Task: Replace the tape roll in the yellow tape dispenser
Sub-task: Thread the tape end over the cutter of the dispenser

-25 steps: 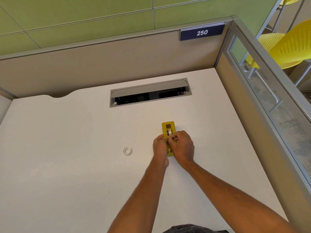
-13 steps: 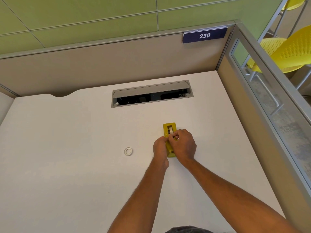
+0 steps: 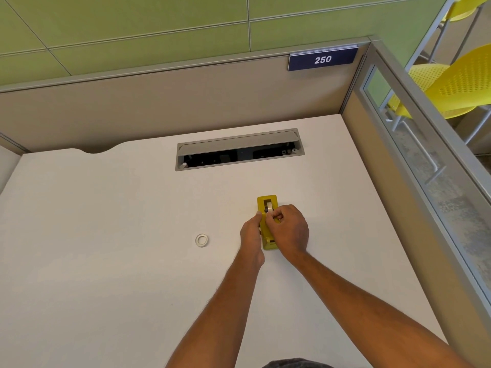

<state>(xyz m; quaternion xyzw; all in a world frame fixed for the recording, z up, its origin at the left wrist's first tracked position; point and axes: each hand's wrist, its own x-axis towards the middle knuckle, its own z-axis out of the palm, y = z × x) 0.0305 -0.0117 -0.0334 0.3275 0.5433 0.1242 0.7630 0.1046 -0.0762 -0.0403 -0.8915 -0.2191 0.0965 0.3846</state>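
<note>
The yellow tape dispenser [image 3: 266,224] lies on the white desk [image 3: 106,261], right of centre, pointing away from me. A tape roll [image 3: 269,208] sits upright in its open well. My left hand [image 3: 251,235] grips the dispenser's left side. My right hand [image 3: 288,229] covers the right side, thumb and forefinger pinched at the roll; whether they hold tape or the roll is hidden. A small white empty tape core [image 3: 201,239] lies flat on the desk, apart, to the left of my left hand.
A grey cable tray with its lid up [image 3: 239,150] is set into the desk behind the dispenser. Beige partition walls close the back and right; a "250" sign [image 3: 322,59] hangs on the back one. Yellow chairs [image 3: 451,86] stand beyond the right partition.
My hands stay on the dispenser; the right fingers have shifted slightly at the roll. The view has tilted a little; the white core has not moved.
</note>
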